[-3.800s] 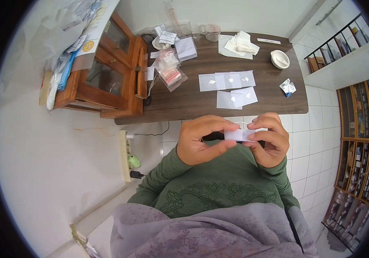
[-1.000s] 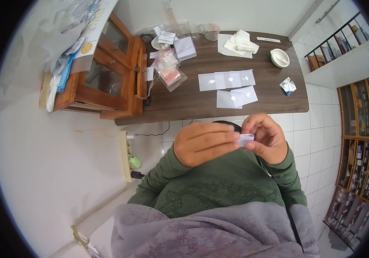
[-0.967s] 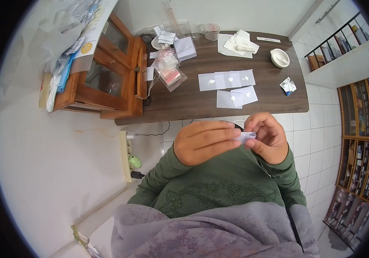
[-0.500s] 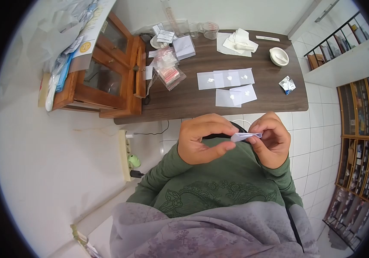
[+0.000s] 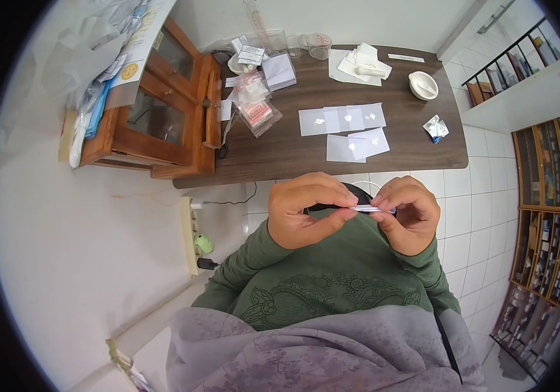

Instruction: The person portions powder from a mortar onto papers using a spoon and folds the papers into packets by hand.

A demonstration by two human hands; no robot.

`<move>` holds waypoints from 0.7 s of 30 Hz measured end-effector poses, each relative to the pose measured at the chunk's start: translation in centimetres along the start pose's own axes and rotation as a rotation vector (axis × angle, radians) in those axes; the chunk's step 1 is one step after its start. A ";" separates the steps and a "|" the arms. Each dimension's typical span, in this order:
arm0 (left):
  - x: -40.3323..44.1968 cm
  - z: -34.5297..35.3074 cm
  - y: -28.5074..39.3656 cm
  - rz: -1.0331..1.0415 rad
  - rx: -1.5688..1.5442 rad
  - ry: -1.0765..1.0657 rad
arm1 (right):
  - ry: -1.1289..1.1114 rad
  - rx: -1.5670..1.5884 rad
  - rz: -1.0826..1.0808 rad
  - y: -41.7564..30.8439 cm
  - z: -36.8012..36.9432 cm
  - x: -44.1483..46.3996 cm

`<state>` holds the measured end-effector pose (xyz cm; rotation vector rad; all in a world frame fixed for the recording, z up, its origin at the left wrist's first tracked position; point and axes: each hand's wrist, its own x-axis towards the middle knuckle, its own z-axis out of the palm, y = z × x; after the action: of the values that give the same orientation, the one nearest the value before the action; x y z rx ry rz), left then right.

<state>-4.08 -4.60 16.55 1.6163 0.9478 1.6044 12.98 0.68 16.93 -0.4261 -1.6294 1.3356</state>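
A small folded white paper [image 5: 364, 208] is held edge-on in front of my green top, just off the table's front edge. My left hand [image 5: 309, 210] pinches its left end between thumb and fingers. On the other end, my right hand [image 5: 409, 214] has a pinch grip with thumb and forefinger. Beyond my hands, several overlapping paper sheets [image 5: 342, 157] lie on the dark wooden table [image 5: 254, 171], each with a little white powder on it.
At the table's left are plastic packets [image 5: 259, 117] and a stack of white paper [image 5: 280, 72]. Measuring cups [image 5: 320, 46] stand behind. To the right are a white mortar [image 5: 423, 86] and a foil packet [image 5: 436, 129]. A wooden cabinet [image 5: 156, 117] borders the left side.
The paper has turned from showing its face to lying edge-on and looks flatter. My left fingers, earlier stretched over it, now pinch its left end.
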 end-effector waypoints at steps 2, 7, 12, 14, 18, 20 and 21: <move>0.0 0.0 0.0 0.019 0.015 -0.008 | 0.000 -0.031 -0.026 0.0 0.0 0.1; 0.3 0.0 -0.2 0.009 0.025 -0.005 | -0.005 0.001 -0.051 0.3 -0.1 0.0; 0.5 0.1 0.0 -0.066 0.037 0.006 | 0.071 0.296 0.189 1.1 0.7 -0.7; 0.6 0.1 0.1 -0.030 0.111 0.034 | 0.049 0.232 0.205 1.0 1.0 -0.5; 0.5 0.0 0.0 0.001 0.174 0.003 | -0.044 -0.096 0.023 1.2 0.5 0.8; 0.5 -0.1 0.0 -0.010 0.165 0.012 | -0.064 -0.168 -0.030 1.3 0.4 1.0; 0.5 -0.1 0.0 -0.016 0.162 0.018 | -0.051 -0.171 -0.028 1.3 0.4 1.0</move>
<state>-4.20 -4.19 16.84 1.6997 1.1222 1.5677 11.78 1.60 16.21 -0.4726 -1.7935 1.1999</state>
